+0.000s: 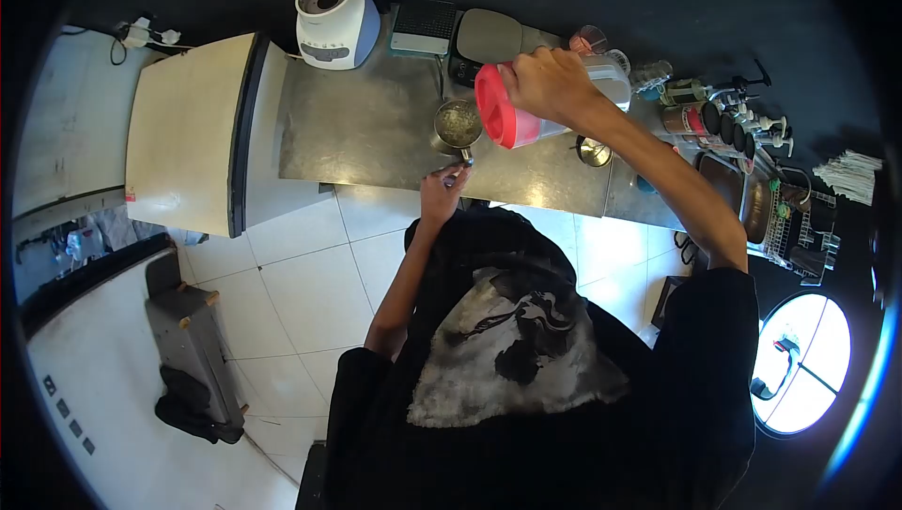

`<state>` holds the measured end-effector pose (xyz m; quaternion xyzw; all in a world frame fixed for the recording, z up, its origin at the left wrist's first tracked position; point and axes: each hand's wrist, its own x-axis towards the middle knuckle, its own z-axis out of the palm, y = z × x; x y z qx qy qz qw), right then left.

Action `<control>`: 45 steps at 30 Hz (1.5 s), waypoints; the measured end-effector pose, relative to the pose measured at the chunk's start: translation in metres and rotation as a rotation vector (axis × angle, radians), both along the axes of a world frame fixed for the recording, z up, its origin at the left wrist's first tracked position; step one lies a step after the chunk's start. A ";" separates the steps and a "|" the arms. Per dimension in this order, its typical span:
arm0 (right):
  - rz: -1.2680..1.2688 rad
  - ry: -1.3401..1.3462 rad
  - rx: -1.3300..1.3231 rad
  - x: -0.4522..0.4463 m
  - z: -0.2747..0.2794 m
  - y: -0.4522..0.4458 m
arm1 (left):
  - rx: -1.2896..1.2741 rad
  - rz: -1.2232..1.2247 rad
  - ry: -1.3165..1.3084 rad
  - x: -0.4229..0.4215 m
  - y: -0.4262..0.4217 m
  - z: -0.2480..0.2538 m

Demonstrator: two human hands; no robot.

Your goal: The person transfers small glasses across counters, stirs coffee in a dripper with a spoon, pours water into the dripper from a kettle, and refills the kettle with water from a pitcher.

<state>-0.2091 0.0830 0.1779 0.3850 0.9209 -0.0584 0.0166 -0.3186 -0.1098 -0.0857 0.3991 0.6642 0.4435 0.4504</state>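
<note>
My right hand [550, 85] grips a clear pitcher [606, 78] with a pink-red lid [498, 108]. The pitcher is tipped on its side, lid toward the left, close to the right of a small metal pot [458, 123]. Inside the pot is something pale that I cannot make out. My left hand [443, 191] is closed round the end of the pot's short handle [466, 157], at the counter's front edge. Whether liquid leaves the pitcher cannot be seen.
On the steel counter [357, 125] stand a white blender base [334, 26], a dark-topped device [423, 23] and a scale [487, 38] at the back. A metal cup [593, 150], glasses, jars and a sink [722, 177] are at the right. A white fridge [193, 134] stands left.
</note>
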 end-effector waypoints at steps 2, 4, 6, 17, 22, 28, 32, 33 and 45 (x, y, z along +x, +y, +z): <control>-0.006 0.006 0.000 0.003 -0.002 0.000 | -0.011 -0.001 0.007 0.000 0.000 -0.002; -0.010 0.013 0.000 0.005 -0.004 0.000 | -0.022 0.000 0.015 0.000 0.000 -0.001; -0.013 0.022 0.016 0.007 -0.006 -0.001 | -0.050 -0.010 0.009 0.001 0.000 -0.001; -0.058 0.000 -0.041 0.003 -0.003 -0.003 | -0.017 0.036 -0.069 0.004 -0.001 -0.002; -0.127 0.079 -0.084 0.014 -0.009 -0.001 | -0.012 0.039 -0.021 0.004 -0.001 0.002; -0.305 0.171 -0.181 0.057 -0.043 0.001 | -0.126 -0.018 0.003 0.001 0.001 0.021; -0.429 0.452 -0.274 0.082 -0.060 -0.012 | -0.047 0.037 -0.078 0.001 -0.004 0.010; -0.534 0.514 -0.329 0.090 -0.059 -0.014 | -0.060 0.044 -0.139 0.002 -0.002 0.007; -1.096 1.439 -0.310 0.162 -0.185 -0.051 | -0.069 0.129 -0.136 0.005 -0.005 0.031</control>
